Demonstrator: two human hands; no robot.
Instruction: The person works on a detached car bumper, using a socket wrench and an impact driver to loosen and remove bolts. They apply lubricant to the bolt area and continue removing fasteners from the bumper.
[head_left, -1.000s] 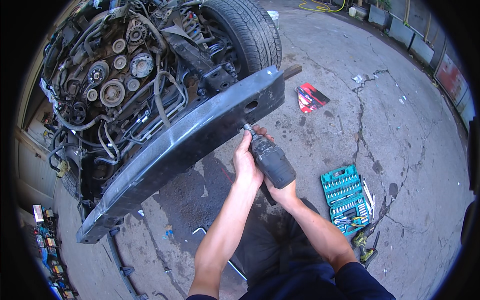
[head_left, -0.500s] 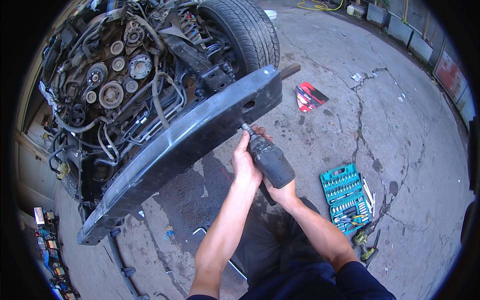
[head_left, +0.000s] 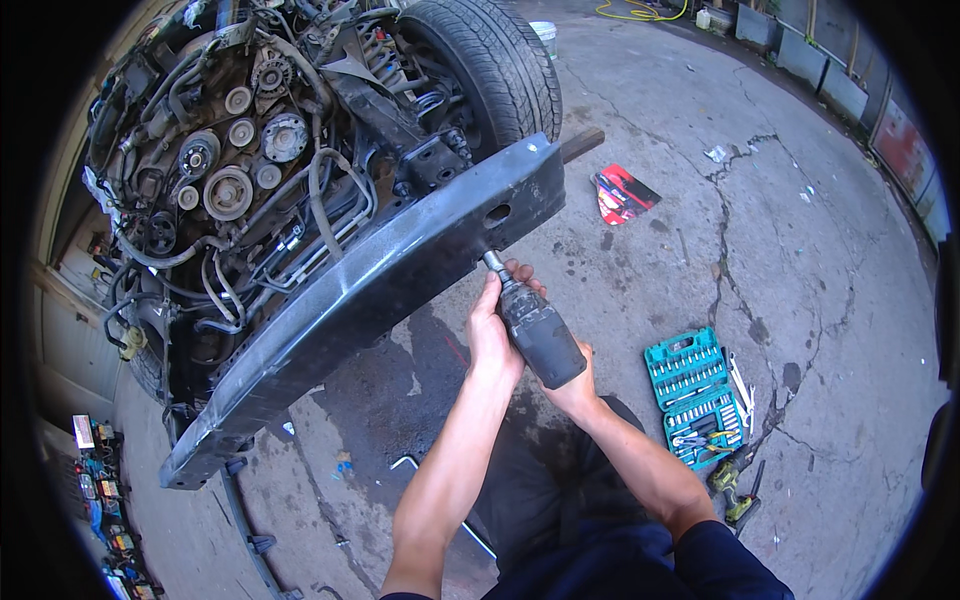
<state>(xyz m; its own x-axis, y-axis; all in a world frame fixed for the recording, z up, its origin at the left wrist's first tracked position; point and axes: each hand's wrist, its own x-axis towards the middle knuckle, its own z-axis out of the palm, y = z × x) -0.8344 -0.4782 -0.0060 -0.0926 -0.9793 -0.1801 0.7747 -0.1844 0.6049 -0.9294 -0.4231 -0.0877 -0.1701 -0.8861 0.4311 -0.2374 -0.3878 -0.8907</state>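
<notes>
Both hands hold a dark impact wrench [head_left: 545, 340] with a bright metal socket [head_left: 491, 260] on its nose. My left hand [head_left: 492, 335] is closed round the front part of the tool from its left side, fingertips showing past the far side. At the rear, my right hand [head_left: 572, 390] grips it from below; the body of the wrench hides most of those fingers. The socket's tip is at the face of a long black bumper beam [head_left: 350, 290], just below an oval hole; whether it touches a bolt there I cannot tell.
Behind the beam lies an exposed engine [head_left: 230, 190] with pulleys and hoses, beside a tire [head_left: 500, 80]. To the right on the concrete are a teal socket set [head_left: 690, 365], a green cordless tool [head_left: 735, 495] and a red sheet [head_left: 625, 193]. A bent metal bar [head_left: 478, 540] lies by my left forearm.
The wrench has tilted a little and drawn slightly back, so more of the socket shows. Both hands keep their hold. The whole view has shifted slightly.
</notes>
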